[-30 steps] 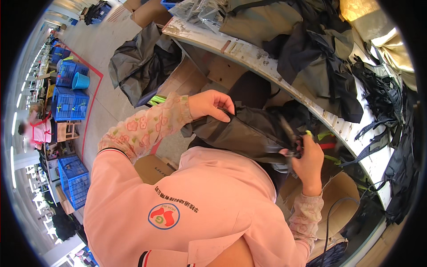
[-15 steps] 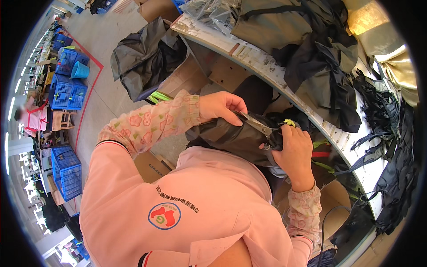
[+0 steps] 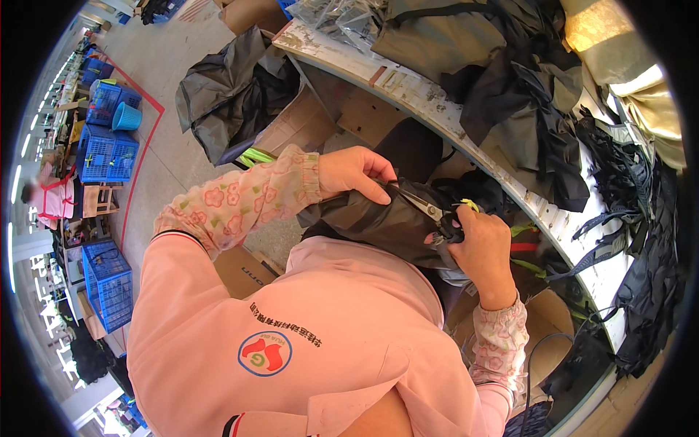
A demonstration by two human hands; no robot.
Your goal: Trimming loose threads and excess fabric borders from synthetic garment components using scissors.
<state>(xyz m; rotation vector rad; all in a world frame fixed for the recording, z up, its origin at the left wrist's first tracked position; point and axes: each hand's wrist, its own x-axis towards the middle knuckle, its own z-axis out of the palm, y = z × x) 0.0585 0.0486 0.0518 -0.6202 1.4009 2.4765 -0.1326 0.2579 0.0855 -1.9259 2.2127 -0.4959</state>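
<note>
A pair of scissors (image 3: 428, 209) with metal blades and dark handles is in my right hand (image 3: 483, 247), its fingers closed round the handles. The blades point left to the edge of a dark olive-grey fabric piece (image 3: 357, 227) lying across my lap. My left hand (image 3: 357, 173) pinches that fabric's upper edge between thumb and fingers, close to the blade tips. Whether the blades are cutting is hard to make out. A bit of yellow-green strip (image 3: 470, 205) shows by my right hand's fingers.
A worn white table (image 3: 437, 109) curves along the far right, with dark fabric pieces (image 3: 520, 124) and black straps (image 3: 626, 204) on it. A cardboard box (image 3: 291, 120) holding dark fabric stands beyond my left arm. Blue crates (image 3: 108, 153) line the left.
The view has shifted slightly. Both hands keep their hold, and the scissors stay at the fabric's edge with little visible movement.
</note>
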